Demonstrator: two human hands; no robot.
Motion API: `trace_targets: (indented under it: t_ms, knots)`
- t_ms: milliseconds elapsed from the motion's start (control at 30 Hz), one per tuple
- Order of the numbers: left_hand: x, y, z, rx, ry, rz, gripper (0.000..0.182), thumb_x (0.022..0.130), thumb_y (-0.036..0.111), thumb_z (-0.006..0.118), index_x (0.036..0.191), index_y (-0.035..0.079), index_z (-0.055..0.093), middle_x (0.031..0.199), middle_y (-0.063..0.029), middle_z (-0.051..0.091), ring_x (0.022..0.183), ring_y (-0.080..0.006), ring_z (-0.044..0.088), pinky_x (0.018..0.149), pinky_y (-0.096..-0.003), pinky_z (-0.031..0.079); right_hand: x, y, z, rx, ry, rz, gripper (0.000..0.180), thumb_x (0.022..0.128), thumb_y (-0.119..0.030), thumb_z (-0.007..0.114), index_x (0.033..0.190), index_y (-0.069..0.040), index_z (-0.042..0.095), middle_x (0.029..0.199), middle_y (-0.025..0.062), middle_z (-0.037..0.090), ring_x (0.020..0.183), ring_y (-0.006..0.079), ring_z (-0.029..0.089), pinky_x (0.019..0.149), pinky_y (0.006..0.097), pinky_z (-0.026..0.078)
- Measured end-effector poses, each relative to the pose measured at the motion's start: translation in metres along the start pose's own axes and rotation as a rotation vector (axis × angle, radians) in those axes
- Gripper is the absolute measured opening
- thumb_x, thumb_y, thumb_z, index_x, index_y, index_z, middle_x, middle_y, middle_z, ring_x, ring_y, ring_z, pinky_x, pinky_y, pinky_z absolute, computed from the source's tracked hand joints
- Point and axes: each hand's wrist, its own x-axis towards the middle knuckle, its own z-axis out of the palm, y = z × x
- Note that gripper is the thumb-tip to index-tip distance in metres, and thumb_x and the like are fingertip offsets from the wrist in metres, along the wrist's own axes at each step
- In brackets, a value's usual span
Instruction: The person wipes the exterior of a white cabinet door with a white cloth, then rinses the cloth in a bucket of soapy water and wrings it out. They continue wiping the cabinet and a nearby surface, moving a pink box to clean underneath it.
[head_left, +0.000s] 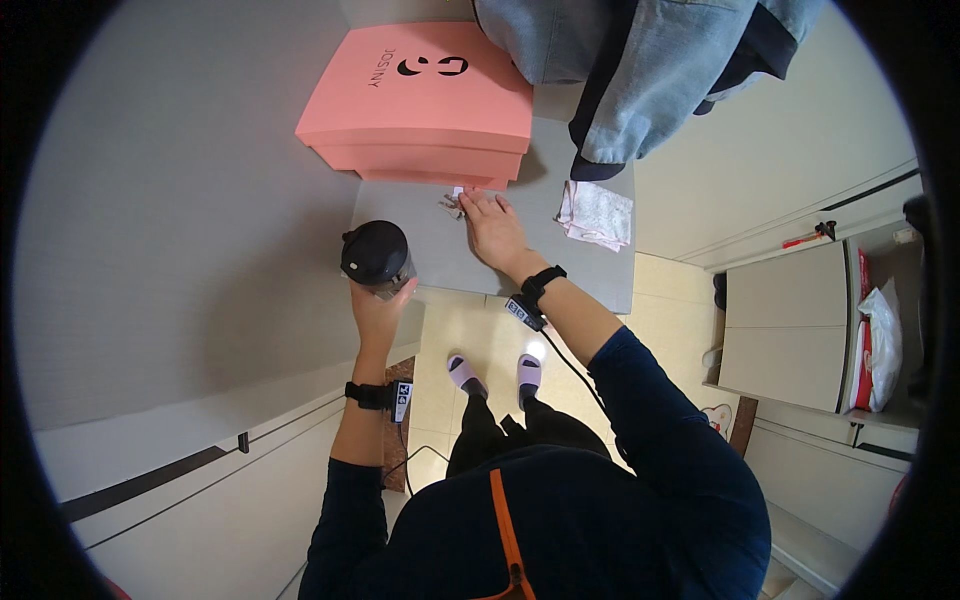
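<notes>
My left hand (381, 311) is closed around a clear bottle with a black lid (375, 253), at the left edge of the grey shelf surface (442, 262). My right hand (494, 232) lies palm down on that surface, its fingertips beside a small bunch of keys (452, 208) with a white tag, just in front of a pink shoebox (427, 97). Whether the right fingers hold part of the keys cannot be told. To the right of this hand rests a folded, light patterned cloth (595, 215).
A denim garment (645, 82) with dark trim hangs over the back right. The grey wall panel (187, 225) rises at the left. At the far right stands a cabinet (784, 330) with a white plastic bag (883, 345) in its open compartment. Cables run from both wrist straps.
</notes>
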Motion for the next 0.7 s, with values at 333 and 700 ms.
trace_targets:
  t_ms: [333, 700]
  knots:
    - [-0.004, 0.005, -0.004, 0.092, 0.032, -0.029, 0.077, 0.069, 0.011, 0.087, 0.133, -0.001, 0.047, 0.127, -0.0143, 0.059, 0.114, -0.0243, 0.059, 0.098, -0.0357, 0.047, -0.107, 0.048, -0.056, -0.035, -0.031, 0.033, 0.047, 0.091, -0.011, 0.056, 0.137, -0.005, 0.049, 0.142, 0.0127, 0.050, 0.135, 0.0295, 0.045, 0.110, 0.0490, 0.034]
    - [0.000, 0.001, -0.031, -0.033, 0.000, -0.019, 0.071, 0.071, 0.007, 0.085, 0.132, -0.001, 0.049, 0.126, -0.0133, 0.059, 0.114, -0.0227, 0.059, 0.099, -0.0349, 0.046, -0.235, 0.087, -0.179, -0.230, -0.181, 0.423, 0.005, 0.083, -0.010, 0.068, 0.082, -0.006, 0.064, 0.085, 0.0109, 0.058, 0.089, 0.0309, 0.055, 0.078, 0.0435, 0.040]
